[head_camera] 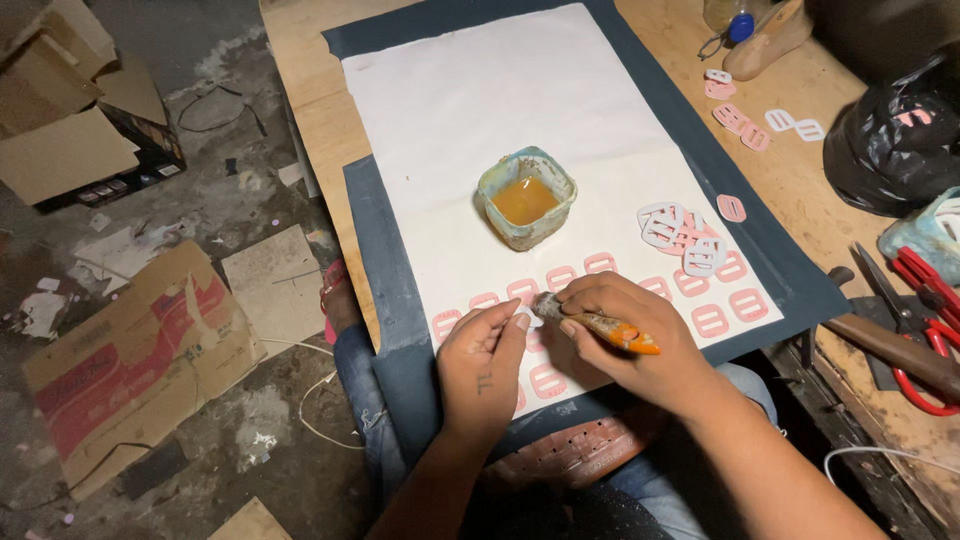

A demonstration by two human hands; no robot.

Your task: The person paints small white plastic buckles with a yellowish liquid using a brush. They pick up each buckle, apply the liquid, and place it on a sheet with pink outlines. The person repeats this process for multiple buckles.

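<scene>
My right hand (625, 335) grips a small brush with an orange handle (625, 335), its bristle tip (548, 305) down on a pink buckle-shaped piece on the white paper sheet (500, 100). My left hand (485, 360) lies flat beside it, fingertips pressing on the paper near that piece. Several pink buckle-shaped pieces (715, 320) lie in rows on the sheet. A square container of amber glue (527, 197) stands just beyond my hands. A loose pile of white and pink pieces (680, 235) sits to the right.
A dark mat (760, 230) lies under the paper on a wooden table (300, 60). Red-handled scissors (925, 300), a wood-handled tool (885, 345), a black bag (890, 140) and a wooden shoe last (765, 40) are at the right. Cardboard boxes (130, 350) litter the floor at left.
</scene>
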